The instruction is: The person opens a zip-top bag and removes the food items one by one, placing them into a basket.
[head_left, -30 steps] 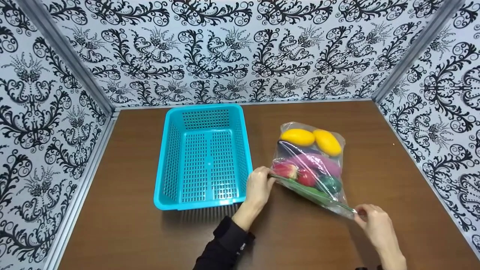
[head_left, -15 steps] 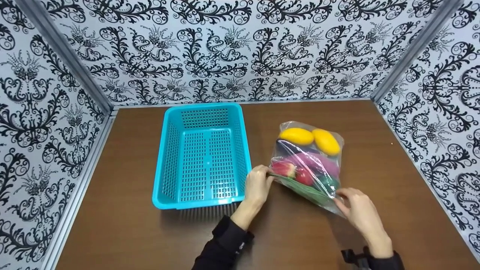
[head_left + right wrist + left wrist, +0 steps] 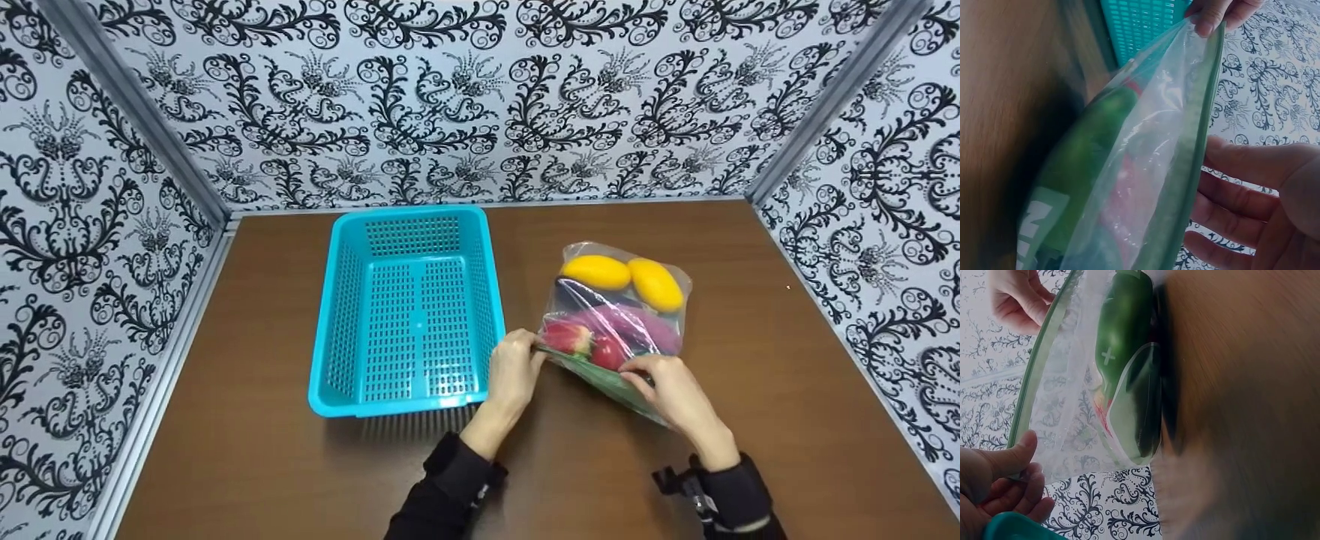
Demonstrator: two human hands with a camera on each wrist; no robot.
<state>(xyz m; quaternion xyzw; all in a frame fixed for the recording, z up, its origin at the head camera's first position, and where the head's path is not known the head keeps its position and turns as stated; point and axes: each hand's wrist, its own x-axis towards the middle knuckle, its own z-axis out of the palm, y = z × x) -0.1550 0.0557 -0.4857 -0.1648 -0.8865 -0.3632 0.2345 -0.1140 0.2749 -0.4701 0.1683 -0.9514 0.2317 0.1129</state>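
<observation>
A clear zip bag lies on the table right of the basket, its green-edged mouth raised toward me. My left hand pinches the mouth's left corner. Partway along the green zip strip, my right hand grips the edge between thumb and fingers. Inside the bag are two yellow oval fruits, a long purple piece, a red-and-pale piece and a round red one. A glossy green vegetable shows in the left wrist view. The right hand hides part of the bag.
A turquoise perforated basket stands at the left, its near right corner beside my left hand. Patterned walls enclose the brown table at the back and both sides.
My right hand has slid left along the bag's mouth, from its right corner to about mid-strip. My left hand keeps its hold on the left corner, and the basket has stayed put.
</observation>
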